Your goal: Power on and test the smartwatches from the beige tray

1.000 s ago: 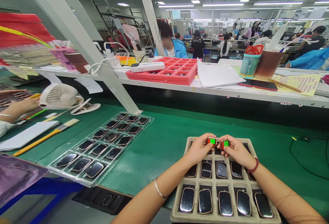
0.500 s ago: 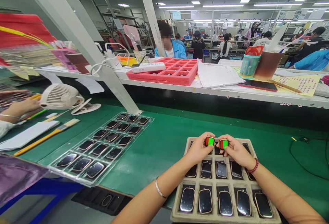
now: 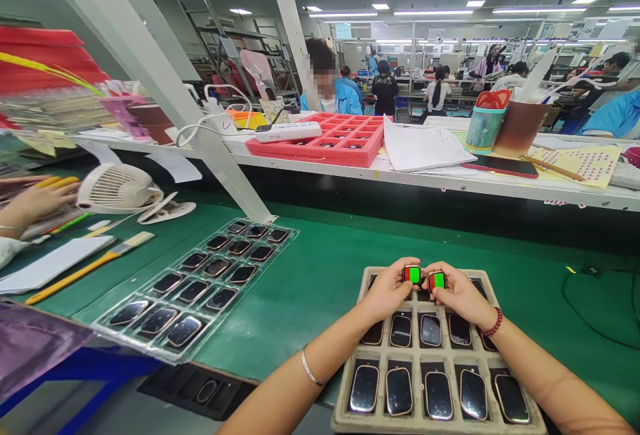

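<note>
My left hand (image 3: 392, 286) is closed on a smartwatch (image 3: 412, 275) whose lit screen is split into red and green. A second smartwatch (image 3: 437, 280), also lit red and green, is held by my right hand (image 3: 457, 292). Both hands are over the far row of a beige compartment tray (image 3: 416, 350), and the two watches are side by side with a small gap. Dark-screened watches (image 3: 439, 394) with gold rims lie face up in the tray's compartments. My hands hide part of the far row.
To the left, a clear plastic tray (image 3: 113, 332) holds several dark watches. Beyond it are a brush (image 3: 90, 267), a white fan (image 3: 117, 188) and a co-worker's hand (image 3: 37, 205). A shelf (image 3: 425, 180) crosses behind, bearing a red foam tray (image 3: 367, 156). A black cable (image 3: 590, 336) lies right.
The watch in my left hand has shifted slightly right and turned more squarely towards me. At far left, the co-worker's hand has moved a little.
</note>
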Demonstrator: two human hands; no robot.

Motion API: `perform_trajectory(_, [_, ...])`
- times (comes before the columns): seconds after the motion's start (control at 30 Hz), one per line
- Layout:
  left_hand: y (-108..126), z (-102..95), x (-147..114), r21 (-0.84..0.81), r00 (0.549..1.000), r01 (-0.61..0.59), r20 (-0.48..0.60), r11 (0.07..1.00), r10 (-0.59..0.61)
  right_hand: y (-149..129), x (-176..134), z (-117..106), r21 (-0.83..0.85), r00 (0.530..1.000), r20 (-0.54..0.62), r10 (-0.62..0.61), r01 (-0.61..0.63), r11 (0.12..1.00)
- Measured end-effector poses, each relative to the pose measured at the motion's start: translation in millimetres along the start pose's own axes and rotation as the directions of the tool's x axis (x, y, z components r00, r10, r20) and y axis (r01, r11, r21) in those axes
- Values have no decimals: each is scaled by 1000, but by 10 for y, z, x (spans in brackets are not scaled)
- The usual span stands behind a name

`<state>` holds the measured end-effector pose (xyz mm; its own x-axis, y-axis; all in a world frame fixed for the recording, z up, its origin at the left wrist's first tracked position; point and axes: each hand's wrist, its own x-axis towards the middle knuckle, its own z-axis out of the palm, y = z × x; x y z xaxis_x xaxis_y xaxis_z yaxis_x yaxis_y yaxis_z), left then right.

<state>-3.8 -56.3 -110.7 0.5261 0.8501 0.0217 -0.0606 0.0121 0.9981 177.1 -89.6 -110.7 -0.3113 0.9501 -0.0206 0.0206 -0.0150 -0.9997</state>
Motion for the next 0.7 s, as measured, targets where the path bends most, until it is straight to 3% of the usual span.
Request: perform_trajectory(0.7, [-8, -38, -10, 103, 1000, -9, -5, 995, 10, 0, -4, -58, -3, 999, -16, -33, 33, 999])
